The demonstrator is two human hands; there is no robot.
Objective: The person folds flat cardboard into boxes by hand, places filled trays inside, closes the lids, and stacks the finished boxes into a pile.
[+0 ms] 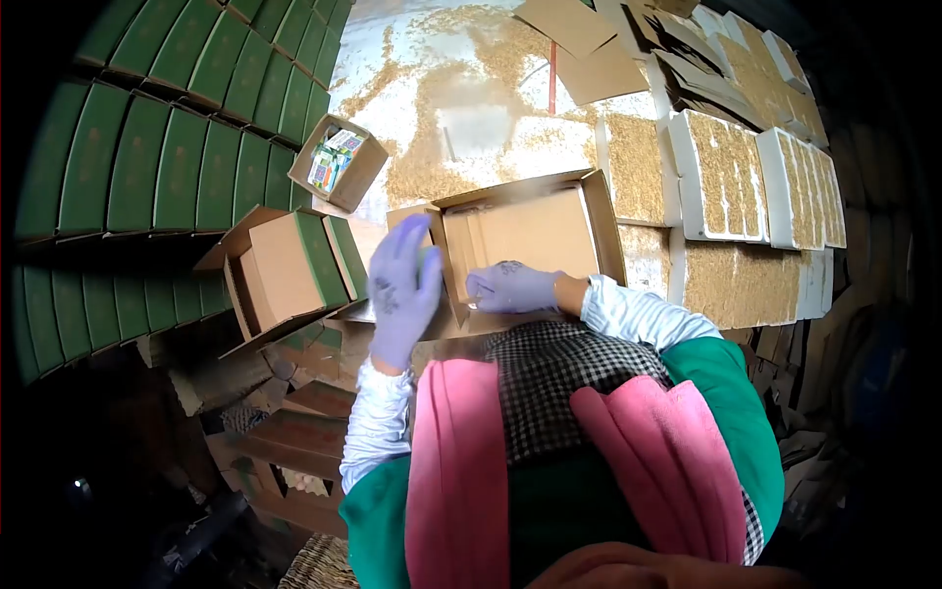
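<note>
A brown cardboard box (607, 228) stands open in front of me, with a flat cardboard surface (535, 231) inside it. My right hand (515, 289), in a pale purple glove, is over the box's near side. Its fingers are curled, and whatever they may hold is hidden. Raised at the box's left side is my left hand (400, 287), gloved the same way. Its fingers stretch upward with the thumb apart, and nothing shows in it.
Green-sided boxes (132, 172) are stacked at left, near an open carton (280, 265). A small box (345, 172) holds colourful printed packets. Grain-like bits cover the white work surface (471, 108). White foam blocks (721, 177) and loose cardboard sheets (599, 69) lie at right.
</note>
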